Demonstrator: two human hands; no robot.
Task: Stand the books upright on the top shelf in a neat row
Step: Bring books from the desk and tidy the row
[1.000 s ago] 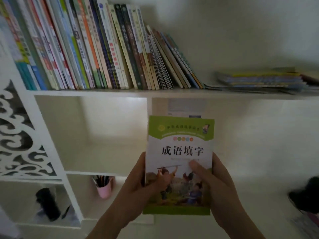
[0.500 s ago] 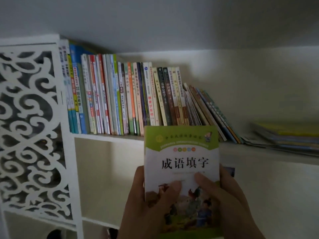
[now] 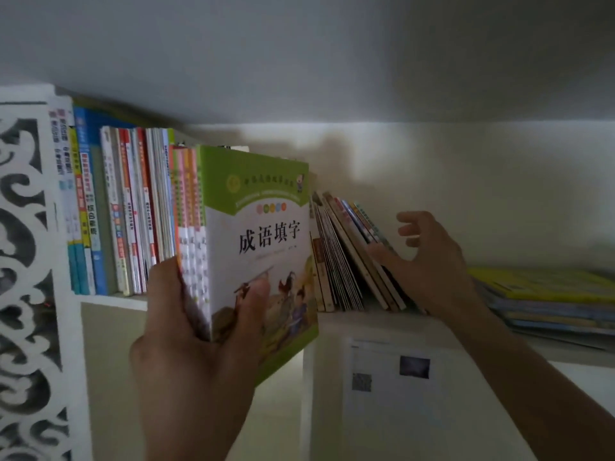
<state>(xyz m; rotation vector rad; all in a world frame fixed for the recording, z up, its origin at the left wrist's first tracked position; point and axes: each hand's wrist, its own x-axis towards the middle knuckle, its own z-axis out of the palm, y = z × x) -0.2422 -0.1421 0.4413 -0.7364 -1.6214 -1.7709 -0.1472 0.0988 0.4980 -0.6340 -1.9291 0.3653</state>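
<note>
Books (image 3: pixel 139 211) mostly stand upright; we grip a green-covered bundle (image 3: pixel 256 247) in our left hand (image 3: pixel 199 327), right hand (image 3: pixel 429 261) spread against leaning books (image 3: pixel 352 254); flat stack (image 3: pixel 545 301) remains.

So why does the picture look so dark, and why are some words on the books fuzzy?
Head view: the room is dim, with a soft bright patch on the wall behind the row. The big letters on the green book in the left hand read clearly; small print on the leaning books by the right hand smears, and the flat stack is soft.
</note>
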